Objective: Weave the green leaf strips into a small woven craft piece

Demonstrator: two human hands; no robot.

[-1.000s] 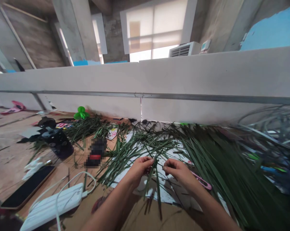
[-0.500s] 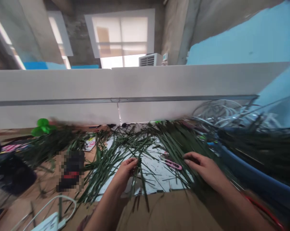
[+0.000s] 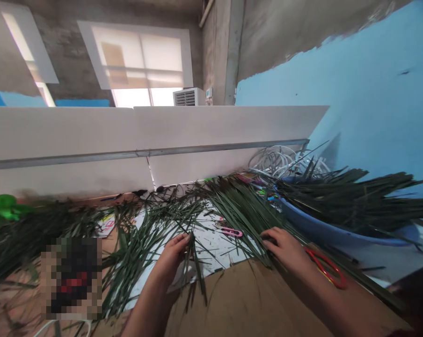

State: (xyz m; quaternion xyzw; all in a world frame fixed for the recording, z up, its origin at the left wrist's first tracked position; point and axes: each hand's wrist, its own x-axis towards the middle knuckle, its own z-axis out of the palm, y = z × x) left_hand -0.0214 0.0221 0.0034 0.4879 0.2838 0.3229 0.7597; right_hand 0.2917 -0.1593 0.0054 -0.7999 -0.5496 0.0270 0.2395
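Above the middle of the white paper (image 3: pixel 218 241), the left hand (image 3: pixel 174 250) is pinching a small bundle of green strips (image 3: pixel 193 241), thumb and fingers pressing together on its top while loose ends are hanging toward the cardboard (image 3: pixel 236 299). That grip is looking just as it did half a second ago. Unlike a second ago, the right hand (image 3: pixel 280 243) is no longer hovering beside the bundle: it is reaching well to the right, fingers curling at the near part of the long leaves (image 3: pixel 239 206). Whether they are clamping any leaf, one cannot tell.

Between the hands, the paper is leaving some room, with thin scraps lying about and a pink tool (image 3: pixel 231 232) resting near the long leaves. Cut strips (image 3: pixel 144 243) are crowding the left forearm's far side. The cardboard's edge is running below both hands.

Just beside the right wrist, a red loop handle (image 3: pixel 342 282) is showing. Beyond it, the blue tub (image 3: pixel 324 228), holding dark leaves (image 3: pixel 352 199), is limiting room to the right; the view is turning rightward and showing more of it than before. Farther off, the white partition (image 3: pixel 197 126) is bounding the far side.
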